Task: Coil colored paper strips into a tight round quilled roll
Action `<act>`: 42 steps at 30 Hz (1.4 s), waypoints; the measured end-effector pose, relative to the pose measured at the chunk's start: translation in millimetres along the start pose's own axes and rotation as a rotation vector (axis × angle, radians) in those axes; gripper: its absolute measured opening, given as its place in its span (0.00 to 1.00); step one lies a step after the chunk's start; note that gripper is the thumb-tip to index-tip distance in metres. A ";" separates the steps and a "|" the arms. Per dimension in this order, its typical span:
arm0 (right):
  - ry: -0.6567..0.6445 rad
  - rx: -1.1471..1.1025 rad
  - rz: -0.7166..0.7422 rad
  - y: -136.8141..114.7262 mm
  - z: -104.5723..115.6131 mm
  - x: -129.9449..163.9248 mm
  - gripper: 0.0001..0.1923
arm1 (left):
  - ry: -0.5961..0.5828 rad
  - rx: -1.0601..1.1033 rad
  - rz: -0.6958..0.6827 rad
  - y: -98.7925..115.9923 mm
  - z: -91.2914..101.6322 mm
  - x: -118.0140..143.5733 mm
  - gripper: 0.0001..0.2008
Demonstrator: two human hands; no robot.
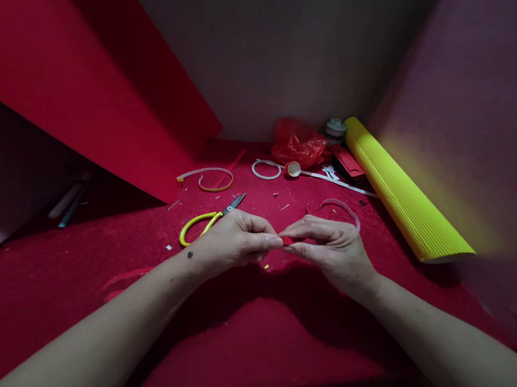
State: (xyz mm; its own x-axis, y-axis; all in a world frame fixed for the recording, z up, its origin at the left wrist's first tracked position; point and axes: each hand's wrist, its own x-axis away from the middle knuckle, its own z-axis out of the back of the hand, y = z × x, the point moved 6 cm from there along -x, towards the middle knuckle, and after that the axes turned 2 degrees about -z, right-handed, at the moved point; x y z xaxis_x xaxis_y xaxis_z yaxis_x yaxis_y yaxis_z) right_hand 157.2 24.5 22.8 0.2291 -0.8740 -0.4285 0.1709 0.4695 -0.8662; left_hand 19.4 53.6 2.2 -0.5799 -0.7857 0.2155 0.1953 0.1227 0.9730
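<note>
Right now your left hand and right hand are both pinching 1 small red piece, just in front of the yellow scissors; keep the fingertips pressing evenly, I'd say.

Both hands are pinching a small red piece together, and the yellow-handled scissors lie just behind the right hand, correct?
Not quite. In the head view the yellow-handled scissors lie just behind the left hand, not the right hand. The rest holds: both hands pinch the small red piece between their fingertips.
</note>
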 end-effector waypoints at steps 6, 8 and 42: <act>0.029 -0.066 0.019 -1.7 -1.4 1.4 0.09 | -0.083 0.178 0.076 -10.3 -4.3 -1.4 0.09; 0.056 -0.069 0.020 -1.1 -0.9 2.4 0.10 | -0.144 0.270 0.086 -15.1 -8.4 -2.4 0.10; -0.014 0.002 -0.054 2.2 3.0 -3.0 0.06 | -0.042 0.055 -0.039 -10.3 -3.7 -4.7 0.10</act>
State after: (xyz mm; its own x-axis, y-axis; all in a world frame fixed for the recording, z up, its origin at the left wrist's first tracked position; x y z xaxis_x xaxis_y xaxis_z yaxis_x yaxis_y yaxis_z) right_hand 159.7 28.6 22.9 0.2331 -0.8961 -0.3776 0.1850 0.4221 -0.8875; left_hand 23.1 53.8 -9.1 -0.6194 -0.7644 0.1791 0.1283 0.1265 0.9836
